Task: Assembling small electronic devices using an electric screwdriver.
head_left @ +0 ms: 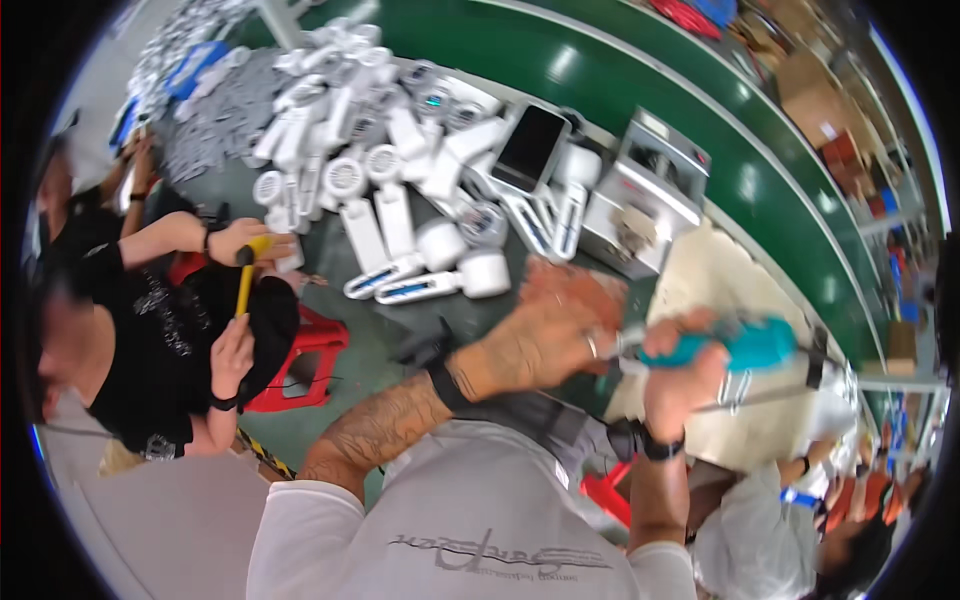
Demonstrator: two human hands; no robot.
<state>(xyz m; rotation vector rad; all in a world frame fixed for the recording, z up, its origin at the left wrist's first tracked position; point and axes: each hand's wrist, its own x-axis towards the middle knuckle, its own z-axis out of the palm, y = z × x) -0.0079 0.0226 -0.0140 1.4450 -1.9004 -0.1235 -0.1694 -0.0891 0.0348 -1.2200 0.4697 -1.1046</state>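
Observation:
My right hand point(685, 375) is wrapped around a teal electric screwdriver point(750, 343), which lies almost level and is blurred. Its pale front end point(628, 343) points left, toward the fingers of my left hand point(545, 335). Those fingers are bent together close to the tip; whatever they hold is hidden and smeared. Just beyond my left hand lies a reddish-brown patch of material point(575, 285) on the table. To the left of it rest several white handheld devices with round heads, one with a blue strip on its handle point(420, 288).
Piled white housings point(340, 110) and grey parts point(215, 125) cover the far left. A dark-screened device point(532, 145) and an open silvery box point(650, 190) stand ahead, before a green conveyor point(620, 75). On the left, a co-worker point(150, 330) in black holds a yellow-handled tool point(245, 285) near a red stool point(310, 360).

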